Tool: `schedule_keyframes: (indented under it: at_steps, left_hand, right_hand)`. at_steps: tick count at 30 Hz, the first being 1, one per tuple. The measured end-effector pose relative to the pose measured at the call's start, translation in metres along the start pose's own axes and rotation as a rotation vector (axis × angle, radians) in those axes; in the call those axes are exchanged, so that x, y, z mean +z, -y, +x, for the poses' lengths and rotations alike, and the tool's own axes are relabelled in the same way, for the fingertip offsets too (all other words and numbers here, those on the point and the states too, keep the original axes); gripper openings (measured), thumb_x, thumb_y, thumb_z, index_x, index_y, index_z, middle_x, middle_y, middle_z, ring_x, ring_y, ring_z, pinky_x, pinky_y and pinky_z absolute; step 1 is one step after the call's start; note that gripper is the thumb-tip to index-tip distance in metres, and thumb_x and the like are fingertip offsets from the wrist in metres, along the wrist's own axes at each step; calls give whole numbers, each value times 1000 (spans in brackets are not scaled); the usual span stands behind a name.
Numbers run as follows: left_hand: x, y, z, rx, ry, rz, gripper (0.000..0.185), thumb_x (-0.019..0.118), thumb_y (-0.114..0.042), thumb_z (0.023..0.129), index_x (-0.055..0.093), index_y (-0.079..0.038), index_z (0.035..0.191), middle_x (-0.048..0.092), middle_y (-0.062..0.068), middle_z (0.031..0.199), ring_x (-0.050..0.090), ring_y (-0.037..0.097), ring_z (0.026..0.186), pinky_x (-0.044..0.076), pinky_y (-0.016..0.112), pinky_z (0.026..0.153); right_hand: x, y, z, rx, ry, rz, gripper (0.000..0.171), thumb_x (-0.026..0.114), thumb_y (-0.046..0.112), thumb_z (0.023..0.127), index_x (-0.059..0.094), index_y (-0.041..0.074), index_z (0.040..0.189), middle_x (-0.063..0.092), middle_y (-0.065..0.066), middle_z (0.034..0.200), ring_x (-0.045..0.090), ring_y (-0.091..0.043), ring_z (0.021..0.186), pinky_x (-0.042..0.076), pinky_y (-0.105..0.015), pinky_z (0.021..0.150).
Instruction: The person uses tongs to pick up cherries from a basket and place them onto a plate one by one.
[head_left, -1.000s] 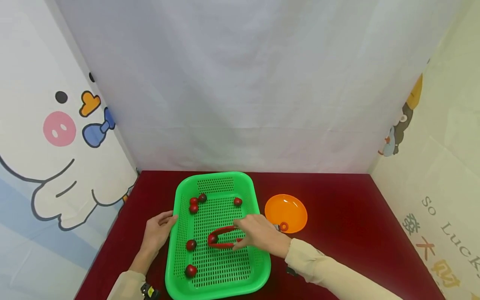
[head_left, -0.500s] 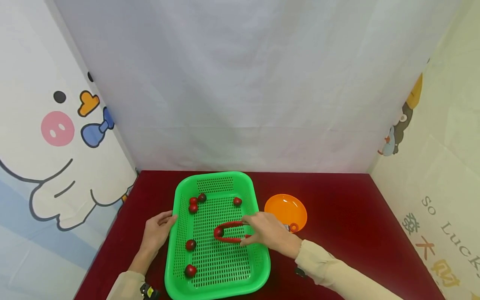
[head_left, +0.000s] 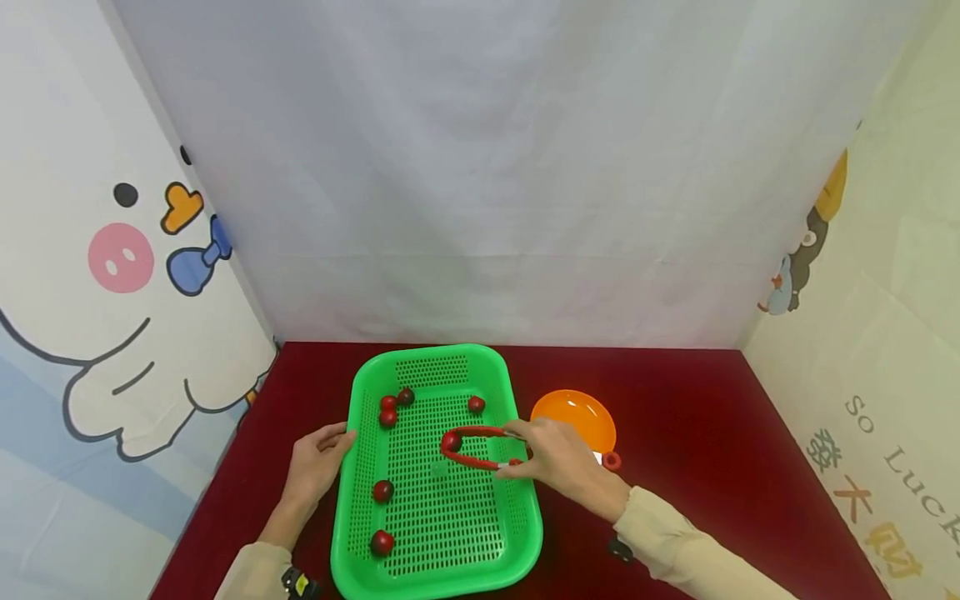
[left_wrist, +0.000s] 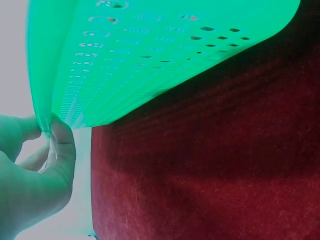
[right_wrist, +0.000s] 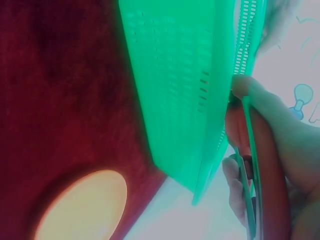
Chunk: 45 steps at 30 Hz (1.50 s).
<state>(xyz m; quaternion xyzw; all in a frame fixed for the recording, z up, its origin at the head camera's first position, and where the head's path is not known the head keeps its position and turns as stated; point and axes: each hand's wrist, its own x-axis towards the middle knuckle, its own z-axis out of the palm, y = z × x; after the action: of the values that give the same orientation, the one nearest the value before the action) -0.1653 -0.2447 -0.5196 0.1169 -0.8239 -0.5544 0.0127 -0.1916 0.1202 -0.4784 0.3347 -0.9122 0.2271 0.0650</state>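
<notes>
My left hand [head_left: 315,461] pinches the left rim of a green perforated plastic basket [head_left: 342,508]; in the left wrist view, thumb and fingers meet at its edge. My right hand [head_left: 561,460] holds red tongs [head_left: 480,431] over the basket's right side, thumb on one arm and fingers on the other. Between the tongs' tips sits a small dark-red round fruit [head_left: 452,442]. In the right wrist view the tongs [right_wrist: 270,175] run close beside the basket rim. More such fruits lie on the basket floor: three at the back left, one fruit [head_left: 476,405] at the back right, two at the front left.
An orange plate [head_left: 573,407] lies right of the basket, partly covered by my right hand and the tongs' ring end [head_left: 612,461]. A dark red cloth [head_left: 690,467] covers the table. White curtains and printed cartoon sheets stand around it.
My right hand has moved right and away from me, carrying the tongs and the fruit from the basket's middle toward its right side. My left hand has stayed on the rim.
</notes>
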Motion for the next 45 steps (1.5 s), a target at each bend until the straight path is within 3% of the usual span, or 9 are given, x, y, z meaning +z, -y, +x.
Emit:
schedule_keyframes:
  at_steps: [3,13,23,27,32,36,45]
  left_hand:
    - [1,0,0,0,2,0,43,58,-20,108,57,7,141,64,27,127,67,33,110,52,18,73]
    - [1,0,1,1,-2,-1,41,58,-19,107,58,7,140,65,27,125,68,29,107,53,19,73]
    - [0,0,-1,-7,5,-18,42,59,-20,107,58,7,140,65,27,126,67,12,95,54,20,73]
    - [0,-1,-1,-6,9,-26,42,59,-21,108,58,6,140,65,27,127,68,12,95,54,20,73]
    - [0,0,0,-5,6,-19,42,58,-20,108,58,6,140,64,27,128,68,20,102,54,19,73]
    - [0,0,1,-4,3,-17,42,58,-20,107,57,7,140,64,28,128,68,26,105,53,19,73]
    - [0,0,1,-4,4,-20,42,58,-20,108,57,6,141,64,27,128,68,17,100,54,19,73]
  right_hand:
    - [-2,-4,-3,21,-27,31,58,93,41,74,73,5,115,69,-2,79,47,-8,61,41,-19,53]
    - [-7,-17,-14,83,-142,63,60,97,36,70,73,6,117,75,-5,98,69,-18,83,56,-26,69]
    - [-10,-31,-24,97,-242,68,53,96,37,71,74,10,110,74,0,94,71,-18,82,57,-29,68]
    - [-11,-35,-26,109,-267,69,52,97,36,71,75,10,111,76,-3,99,74,-20,84,60,-35,70]
    - [-14,-42,-31,122,-287,81,54,96,35,71,75,11,114,77,-3,102,75,-23,87,60,-38,70]
    - [-15,-48,-36,135,-314,75,53,97,33,71,75,9,114,77,-4,101,73,-23,81,58,-33,66]
    - [-17,-64,-50,226,-345,40,54,95,32,74,75,4,116,73,-8,87,56,-16,65,48,-26,57]
